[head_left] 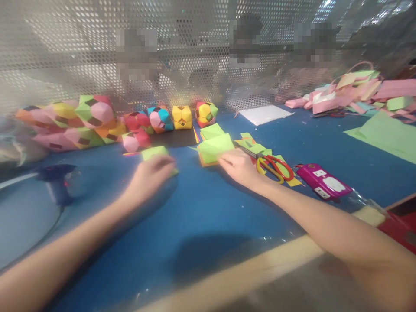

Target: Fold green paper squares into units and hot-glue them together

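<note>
My right hand (239,165) is closed, with thumb and fingers pinched at the right edge of a light green paper sheet (215,145). This sheet lies over a small stack, and an orange edge shows beneath it. Farther left, my left hand (155,170) is curled over another green paper piece (154,151), whose edges show on both sides of the hand. Motion smears its fingers, so I cannot make out whether they grip the paper. Red-and-yellow-handled scissors (275,168) lie just right of my right hand, on green paper scraps (256,146).
Folded multicoloured paper balls (94,112) line the back left, against a perforated metal panel (182,52). A blue glue gun (60,184) stands at left with its cord. At right are a purple case (323,181), green sheets (388,136) and a pink paper-strip heap (347,91).
</note>
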`<state>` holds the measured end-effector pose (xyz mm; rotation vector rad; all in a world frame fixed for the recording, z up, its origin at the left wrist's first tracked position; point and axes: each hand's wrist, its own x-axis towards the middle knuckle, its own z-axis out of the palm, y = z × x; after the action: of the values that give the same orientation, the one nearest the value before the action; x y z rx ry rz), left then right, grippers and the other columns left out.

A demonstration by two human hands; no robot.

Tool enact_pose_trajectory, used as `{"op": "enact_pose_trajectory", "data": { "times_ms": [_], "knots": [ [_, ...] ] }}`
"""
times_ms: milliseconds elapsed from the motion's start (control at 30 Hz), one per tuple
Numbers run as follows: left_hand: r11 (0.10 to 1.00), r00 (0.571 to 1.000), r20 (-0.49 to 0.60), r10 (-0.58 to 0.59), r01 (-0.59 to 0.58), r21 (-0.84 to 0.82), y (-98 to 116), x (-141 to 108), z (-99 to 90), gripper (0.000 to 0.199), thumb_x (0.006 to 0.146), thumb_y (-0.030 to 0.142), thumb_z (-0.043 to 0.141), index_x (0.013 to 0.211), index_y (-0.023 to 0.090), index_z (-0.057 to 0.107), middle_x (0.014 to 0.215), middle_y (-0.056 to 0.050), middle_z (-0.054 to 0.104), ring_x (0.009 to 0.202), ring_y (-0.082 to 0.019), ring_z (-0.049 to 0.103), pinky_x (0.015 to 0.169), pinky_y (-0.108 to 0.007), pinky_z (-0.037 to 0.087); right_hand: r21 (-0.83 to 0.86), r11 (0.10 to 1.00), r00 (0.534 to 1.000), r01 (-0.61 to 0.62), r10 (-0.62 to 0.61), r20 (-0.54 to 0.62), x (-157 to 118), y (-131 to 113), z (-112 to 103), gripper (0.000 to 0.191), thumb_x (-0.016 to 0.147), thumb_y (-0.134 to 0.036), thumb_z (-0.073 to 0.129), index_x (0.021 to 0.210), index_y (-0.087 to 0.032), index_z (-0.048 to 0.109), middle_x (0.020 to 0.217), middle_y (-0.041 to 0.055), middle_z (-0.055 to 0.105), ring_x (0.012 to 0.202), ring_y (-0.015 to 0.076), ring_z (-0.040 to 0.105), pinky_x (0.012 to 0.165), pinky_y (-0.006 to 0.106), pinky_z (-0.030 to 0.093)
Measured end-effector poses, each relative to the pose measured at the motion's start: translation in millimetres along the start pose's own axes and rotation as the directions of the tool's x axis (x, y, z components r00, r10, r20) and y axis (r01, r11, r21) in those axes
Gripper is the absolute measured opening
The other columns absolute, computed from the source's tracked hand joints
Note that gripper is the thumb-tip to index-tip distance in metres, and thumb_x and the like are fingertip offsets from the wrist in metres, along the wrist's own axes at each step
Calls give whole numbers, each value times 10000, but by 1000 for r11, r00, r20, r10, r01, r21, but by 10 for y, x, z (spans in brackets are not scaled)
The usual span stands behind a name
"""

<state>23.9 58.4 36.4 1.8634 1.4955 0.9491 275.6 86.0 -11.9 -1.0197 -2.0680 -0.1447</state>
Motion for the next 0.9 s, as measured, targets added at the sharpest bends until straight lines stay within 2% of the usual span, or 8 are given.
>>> {"op": "enact_pose_trajectory", "data": {
  "times_ms": [133,200,333,400,533,667,767,900],
  "knots": [
    [798,957,193,-216,287,-530,30,-60,177,315,786,396,548,998,166,509,858,-66,623,716,-186,633,661,-355,521,33,972,969,234,-236,79,-11,-187,-52,244,895,-191,437,857,-179,677,868,59,723,803,164,644,747,329,440],
    [731,937,216,-276,350,-586,-6,-64,227,340,760,319,588,1041,148,499,838,-63,614,697,-166,628,660,-334,522,58,932,924,358,-363,119,-28,-248,-52,237,893,-182,439,886,-186,675,895,59,722,825,164,641,753,337,441],
    [815,945,184,-269,325,-480,-167,-63,258,455,705,194,614,1144,141,504,862,-64,623,739,-157,624,652,-280,492,157,854,837,496,-519,175,-65,-292,-33,232,889,-328,486,904,-182,666,969,75,707,886,183,629,799,368,448],
    [861,960,163,-228,277,-427,-224,-76,264,448,724,197,589,1163,161,506,861,-55,630,739,-151,620,639,-262,475,173,893,884,415,-441,157,-72,-295,-22,284,883,-389,485,954,-173,656,1013,90,694,937,203,621,825,387,458],
    [913,976,169,-138,191,-359,-198,-136,317,412,774,234,548,1178,178,487,919,-60,655,772,-150,623,665,-261,472,233,972,994,-23,-3,111,-64,-305,37,308,873,-325,499,1106,-147,592,1078,121,663,997,215,607,862,396,475],
    [946,972,237,-13,88,-312,-115,-221,400,378,821,268,494,1187,178,453,1048,-90,657,911,-175,629,777,-302,490,370,840,908,-397,300,291,-49,-331,111,193,787,-247,584,951,-158,632,869,53,698,753,168,638,669,302,513],
    [990,976,208,66,-38,-136,-107,-261,422,375,826,235,472,1198,192,457,1145,-94,619,1027,-194,598,855,-328,478,407,795,877,-450,309,367,-42,-340,120,98,789,-183,549,795,-158,644,750,16,676,665,141,608,624,273,489],
    [978,982,151,117,-140,154,-146,-246,398,362,825,201,463,1187,185,482,1086,-87,631,1020,-202,588,893,-362,465,434,840,937,-327,227,266,-49,-314,106,82,791,-147,553,781,-159,633,782,27,651,732,142,599,697,282,476]
  ]
}}
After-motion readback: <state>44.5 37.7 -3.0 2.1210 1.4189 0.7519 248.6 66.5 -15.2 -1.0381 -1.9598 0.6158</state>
